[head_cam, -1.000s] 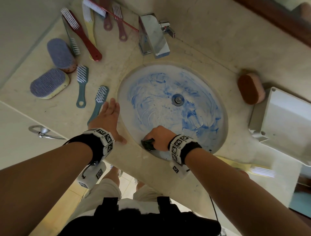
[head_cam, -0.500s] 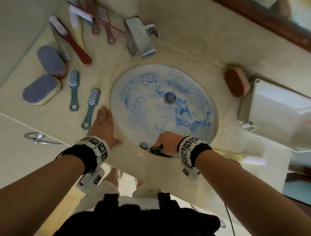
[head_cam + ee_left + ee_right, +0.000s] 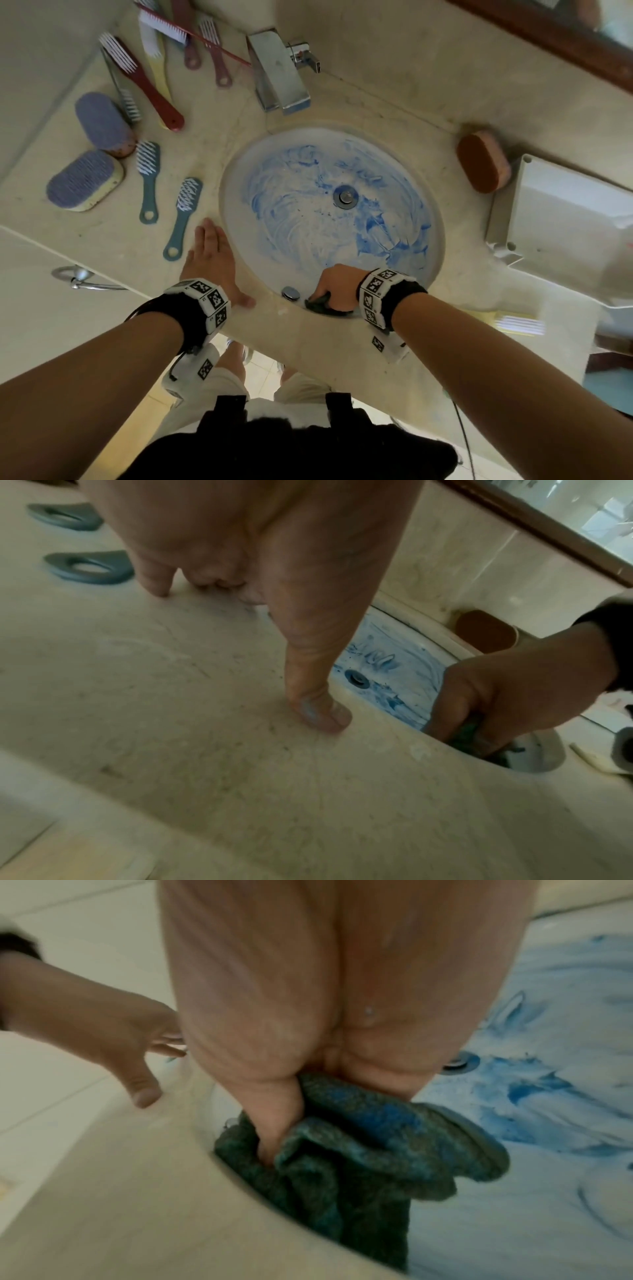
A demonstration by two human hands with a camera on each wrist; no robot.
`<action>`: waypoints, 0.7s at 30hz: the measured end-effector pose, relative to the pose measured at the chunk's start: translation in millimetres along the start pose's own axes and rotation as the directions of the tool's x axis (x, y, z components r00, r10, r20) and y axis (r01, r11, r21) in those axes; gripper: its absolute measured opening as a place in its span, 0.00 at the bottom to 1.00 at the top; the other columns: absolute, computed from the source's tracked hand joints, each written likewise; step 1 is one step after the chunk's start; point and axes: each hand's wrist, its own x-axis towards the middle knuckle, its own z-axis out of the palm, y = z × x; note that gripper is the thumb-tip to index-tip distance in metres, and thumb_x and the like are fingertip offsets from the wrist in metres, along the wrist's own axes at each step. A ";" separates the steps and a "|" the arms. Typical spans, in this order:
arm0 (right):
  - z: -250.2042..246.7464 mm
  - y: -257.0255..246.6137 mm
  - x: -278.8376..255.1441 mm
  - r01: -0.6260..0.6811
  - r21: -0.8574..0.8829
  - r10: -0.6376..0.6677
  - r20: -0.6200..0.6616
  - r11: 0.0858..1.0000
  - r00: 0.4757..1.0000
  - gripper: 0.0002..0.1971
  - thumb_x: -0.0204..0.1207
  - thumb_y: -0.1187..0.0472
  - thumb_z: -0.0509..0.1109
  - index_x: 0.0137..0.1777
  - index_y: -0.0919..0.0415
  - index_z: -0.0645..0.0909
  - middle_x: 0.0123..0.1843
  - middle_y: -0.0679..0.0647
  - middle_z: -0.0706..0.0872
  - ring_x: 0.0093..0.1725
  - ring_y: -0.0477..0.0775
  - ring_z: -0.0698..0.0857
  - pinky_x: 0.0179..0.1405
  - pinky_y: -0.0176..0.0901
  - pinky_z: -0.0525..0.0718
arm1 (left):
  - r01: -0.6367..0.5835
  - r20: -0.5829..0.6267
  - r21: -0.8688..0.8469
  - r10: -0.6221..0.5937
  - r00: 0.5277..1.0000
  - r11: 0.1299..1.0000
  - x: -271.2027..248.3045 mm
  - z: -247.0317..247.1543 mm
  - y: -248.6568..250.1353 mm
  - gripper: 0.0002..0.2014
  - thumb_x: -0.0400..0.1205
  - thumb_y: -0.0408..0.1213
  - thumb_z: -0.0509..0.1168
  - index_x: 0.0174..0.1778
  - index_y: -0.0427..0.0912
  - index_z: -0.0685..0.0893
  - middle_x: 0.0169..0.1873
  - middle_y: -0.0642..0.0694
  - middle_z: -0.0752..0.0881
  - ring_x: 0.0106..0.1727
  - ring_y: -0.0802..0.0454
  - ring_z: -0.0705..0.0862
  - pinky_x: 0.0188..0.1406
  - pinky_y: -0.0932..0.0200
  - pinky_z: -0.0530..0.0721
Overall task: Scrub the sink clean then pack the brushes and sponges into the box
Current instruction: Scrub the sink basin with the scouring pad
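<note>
The round white sink [image 3: 239, 178] is smeared with blue streaks around its drain [image 3: 345, 196]. My right hand [image 3: 337, 286] grips a crumpled green scouring pad [image 3: 359, 1139] against the sink's near wall, just under the rim. My left hand [image 3: 210, 255] lies flat with straight fingers on the beige counter [image 3: 102, 246] at the sink's left edge, thumb [image 3: 318, 712] by the rim. Several brushes [image 3: 147, 178] and two purple-topped sponges [image 3: 84, 180] lie on the counter to the left. A white box [image 3: 561, 219] stands at the right.
A chrome tap [image 3: 279, 73] stands behind the sink. A brown-topped sponge [image 3: 483, 162] lies next to the box. A yellow brush [image 3: 510, 322] rests on the counter beside my right forearm. A small chrome overflow cap [image 3: 290, 293] sits near the pad. A towel ring [image 3: 82, 277] hangs below the counter.
My right hand has slid the green pad rightward along the sink's near wall and closer to the rim. My left hand stays flat on the counter.
</note>
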 end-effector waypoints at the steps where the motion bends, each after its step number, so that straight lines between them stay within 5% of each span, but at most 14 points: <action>1: 0.4 1.6 -3.3 -0.005 -0.014 0.005 0.017 1.000 1.000 0.19 0.77 0.70 0.63 0.63 0.56 0.87 0.52 0.57 0.90 0.44 0.56 0.82 0.40 0.39 0.75 | 0.001 -0.002 0.004 -0.001 1.000 1.000 -0.1 -0.5 0.1 0.79 0.54 0.63 0.82 0.82 0.31 0.32 0.81 0.35 0.29 0.84 0.39 0.33 0.84 0.43 0.52; 9: -7.7 -9.8 8.8 -0.024 0.045 0.025 -0.023 0.999 0.999 0.16 0.74 0.69 0.68 0.60 0.59 0.89 0.53 0.57 0.91 0.46 0.56 0.86 0.44 0.39 0.80 | -0.009 0.040 -0.033 0.010 0.999 0.999 0.8 -2.1 -1.3 0.79 0.56 0.61 0.83 0.81 0.32 0.29 0.80 0.36 0.26 0.83 0.39 0.31 0.83 0.41 0.49; 14: -2.8 -10.9 5.9 -0.037 0.044 0.039 -0.048 0.998 0.998 0.13 0.75 0.68 0.66 0.53 0.60 0.90 0.41 0.54 0.86 0.41 0.56 0.83 0.41 0.40 0.80 | -0.023 0.024 -0.064 0.024 0.999 0.998 0.3 -0.9 -3.3 0.79 0.55 0.61 0.83 0.82 0.32 0.30 0.81 0.37 0.27 0.83 0.40 0.31 0.83 0.41 0.48; 21: -4.3 12.0 -16.5 -0.141 -0.057 0.143 0.019 0.988 0.990 0.16 0.75 0.63 0.69 0.61 0.57 0.88 0.58 0.56 0.90 0.54 0.60 0.87 0.57 0.48 0.87 | -0.027 0.020 -0.086 0.029 0.999 0.996 2.1 0.2 -3.8 0.80 0.53 0.59 0.84 0.81 0.33 0.30 0.81 0.38 0.27 0.84 0.40 0.32 0.82 0.40 0.49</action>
